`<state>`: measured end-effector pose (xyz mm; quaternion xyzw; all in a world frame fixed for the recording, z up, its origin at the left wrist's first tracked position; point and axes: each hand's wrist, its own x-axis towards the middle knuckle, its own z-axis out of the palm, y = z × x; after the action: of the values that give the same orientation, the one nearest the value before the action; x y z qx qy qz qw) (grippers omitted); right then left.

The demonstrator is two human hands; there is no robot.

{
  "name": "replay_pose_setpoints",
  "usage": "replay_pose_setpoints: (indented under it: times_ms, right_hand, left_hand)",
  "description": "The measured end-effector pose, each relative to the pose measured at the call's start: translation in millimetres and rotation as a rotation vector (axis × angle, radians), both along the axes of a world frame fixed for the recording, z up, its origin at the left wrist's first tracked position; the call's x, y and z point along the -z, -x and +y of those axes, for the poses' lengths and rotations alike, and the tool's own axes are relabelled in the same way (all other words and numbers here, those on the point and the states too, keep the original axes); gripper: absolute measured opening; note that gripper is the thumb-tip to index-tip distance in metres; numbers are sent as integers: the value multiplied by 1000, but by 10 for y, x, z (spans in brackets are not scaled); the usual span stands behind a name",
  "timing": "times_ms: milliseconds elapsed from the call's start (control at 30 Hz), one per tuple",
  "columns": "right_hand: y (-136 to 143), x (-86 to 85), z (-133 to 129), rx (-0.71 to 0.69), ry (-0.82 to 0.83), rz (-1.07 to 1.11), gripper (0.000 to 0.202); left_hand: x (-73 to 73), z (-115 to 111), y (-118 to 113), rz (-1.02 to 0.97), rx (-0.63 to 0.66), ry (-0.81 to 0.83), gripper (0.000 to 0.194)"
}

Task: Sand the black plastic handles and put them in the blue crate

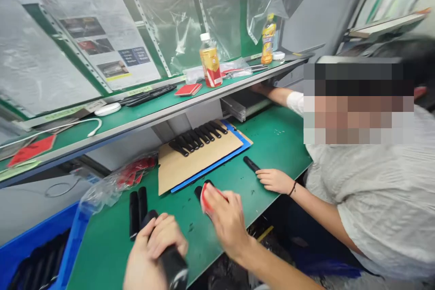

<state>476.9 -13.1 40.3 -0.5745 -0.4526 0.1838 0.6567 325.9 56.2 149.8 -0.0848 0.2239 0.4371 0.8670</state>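
Observation:
My left hand (156,244) is wrapped around a thick black tube (174,267), held tilted above the near edge of the table. My right hand (227,217) grips a red pad (205,197) with a pale edge. Behind that pad the dark end of another black piece (197,192) shows on the table; whether the pad touches it I cannot tell. Two black tubes (134,215) lie side by side just beyond my left hand. Farther back, several black pieces (197,138) rest in a row on a brown cardboard sheet (200,158).
A co-worker's hand (275,180) touches a black tube (250,164) at right; their other arm reaches under the shelf (152,104). A blue bin (76,226) holding black tubes is at left, near a plastic bag (112,186) with red pieces. Bottles (211,65) stand on the shelf.

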Motion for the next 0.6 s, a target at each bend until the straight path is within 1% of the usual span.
replay_pose_setpoints:
  times_ms: [67,100,133,167,233,267,300,367,433,500,533,600]
  right_hand:
    - [-83,-39,-47,18,20,-67,39]
    - [-109,-69,-99,-4,26,-73,41]
    - [-118,-99,-166,-54,26,-48,42]
    - [-111,-121,-239,-118,22,17,43]
    - [-66,-124,-375,-243,25,245,47]
    - [-40,-103,-429,-275,34,375,50]
    - [-17,-70,-474,-287,46,486,54]
    - [8,2,-542,-297,60,605,62]
    - [2,38,-604,-323,60,626,67]
    - [-34,13,-664,-331,67,591,66]
    - [-61,-18,-689,-318,63,549,63]
    - [-125,-89,-711,-260,34,428,54]
  left_hand:
    - [44,69,67,-46,76,-49,28]
    - [57,98,76,-57,83,-51,26]
    - [65,120,67,-60,66,-36,23]
    - [68,132,42,-53,53,-4,20]
    - [73,127,-36,-33,27,29,11]
    - [78,112,-79,-30,17,12,10]
    - [86,89,-119,-26,9,-28,14]
    - [100,25,-183,13,-1,-131,21]
    - [88,-60,-235,128,-10,-189,22]
    - [32,-151,-290,262,-13,-201,22]
    - [-7,-193,-321,301,-7,-206,29]
    - [-84,-253,-385,316,35,-210,41]
